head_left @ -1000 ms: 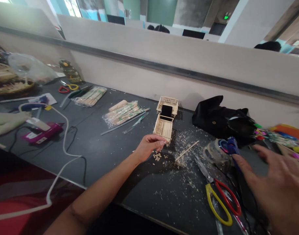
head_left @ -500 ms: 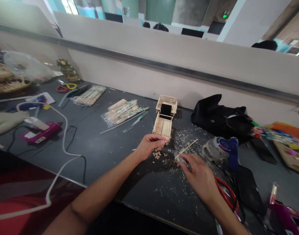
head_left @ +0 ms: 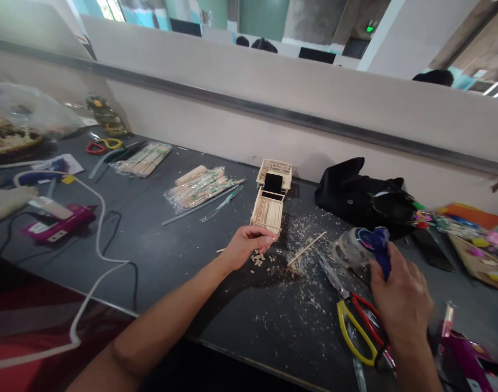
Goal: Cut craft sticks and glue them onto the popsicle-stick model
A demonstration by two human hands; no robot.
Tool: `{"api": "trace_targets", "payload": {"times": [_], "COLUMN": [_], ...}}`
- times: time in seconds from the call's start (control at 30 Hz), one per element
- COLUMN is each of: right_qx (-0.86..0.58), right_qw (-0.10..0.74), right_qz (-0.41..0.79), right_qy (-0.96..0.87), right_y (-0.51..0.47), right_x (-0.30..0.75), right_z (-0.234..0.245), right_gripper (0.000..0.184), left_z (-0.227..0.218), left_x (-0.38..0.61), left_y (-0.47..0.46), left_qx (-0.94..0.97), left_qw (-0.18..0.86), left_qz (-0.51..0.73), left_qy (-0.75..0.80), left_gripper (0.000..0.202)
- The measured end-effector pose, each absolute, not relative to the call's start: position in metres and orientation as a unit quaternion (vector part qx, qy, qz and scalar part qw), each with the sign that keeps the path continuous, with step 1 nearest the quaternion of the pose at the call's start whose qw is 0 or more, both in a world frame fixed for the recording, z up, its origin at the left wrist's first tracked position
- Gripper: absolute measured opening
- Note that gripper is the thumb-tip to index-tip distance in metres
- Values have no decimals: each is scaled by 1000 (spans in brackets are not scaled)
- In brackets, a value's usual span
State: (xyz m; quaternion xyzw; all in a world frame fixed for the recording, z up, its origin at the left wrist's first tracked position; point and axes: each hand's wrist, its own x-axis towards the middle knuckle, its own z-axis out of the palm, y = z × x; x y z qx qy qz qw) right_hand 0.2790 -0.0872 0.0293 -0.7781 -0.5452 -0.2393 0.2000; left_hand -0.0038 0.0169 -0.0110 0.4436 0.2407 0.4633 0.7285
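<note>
My left hand (head_left: 249, 244) rests on the dark table (head_left: 179, 256) with its fingers curled in a pinch, right at the near corner of a small wooden stick model (head_left: 269, 204); what it pinches is too small to make out. My right hand (head_left: 399, 296) lies at the right, fingers closed around the blue handle (head_left: 380, 247) of a tool lying against a clear tape roll (head_left: 349, 249). A loose wooden stick (head_left: 306, 249) lies between the hands amid sawdust and small cut wood bits (head_left: 262, 259). Yellow-and-red scissors (head_left: 357, 321) lie just left of my right hand.
A black bag (head_left: 365, 198) sits behind the tape roll. Packs of sticks (head_left: 200, 188) lie left of the model. A pink glue gun (head_left: 55, 226) with white cable (head_left: 97, 239) lies far left. A second pink tool (head_left: 471, 359) lies at the lower right. Colourful craft items (head_left: 473, 234) crowd the right.
My right hand swung in from the right to the loose stick, then drew back right onto the blue-handled tool. The scissors show again. My left hand stayed put.
</note>
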Motion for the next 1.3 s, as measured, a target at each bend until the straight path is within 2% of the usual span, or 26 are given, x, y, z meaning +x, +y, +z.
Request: {"api": "trace_targets", "payload": {"times": [0.17, 0.37, 0.57, 0.63, 0.7, 0.8, 0.87, 1.07, 1.3], "right_qx": [-719, -665, -642, -649, -593, -517, -523, -606, -626], "right_qw": [166, 229, 235, 240, 294, 335, 296, 151, 121], "right_qz": [-269, -267, -306, -329, -292, -118, -42, 17, 27], "right_qy": [-620, -658, -663, -643, -690, -779, -798, -781, -770], "right_y": [-81, -79, -91, -97, -101, -93, -81, -47, -45], "right_x": [290, 307, 284, 261, 233, 194, 175, 160, 155], "right_z": [42, 39, 58, 63, 59, 36, 16, -17, -22], "right_gripper": [45, 41, 40, 31, 20, 16, 22, 30, 24], "left_z": [-13, -9, -10, -11, -12, -11, -9, -7, -8], "left_x": [-4, -3, -3, -4, -4, -3, -3, -2, -2], "left_y": [18, 18, 18, 19, 19, 18, 17, 17, 17], "left_qx": [437, 440, 437, 439, 440, 440, 441, 432, 432], "left_qw": [719, 721, 724, 722, 723, 721, 718, 719, 722], "left_qz": [475, 470, 472, 473, 472, 469, 466, 470, 472], "left_qy": [259, 257, 249, 249, 249, 259, 270, 273, 262], "left_gripper": [31, 32, 30, 29, 29, 32, 35, 36, 34]}}
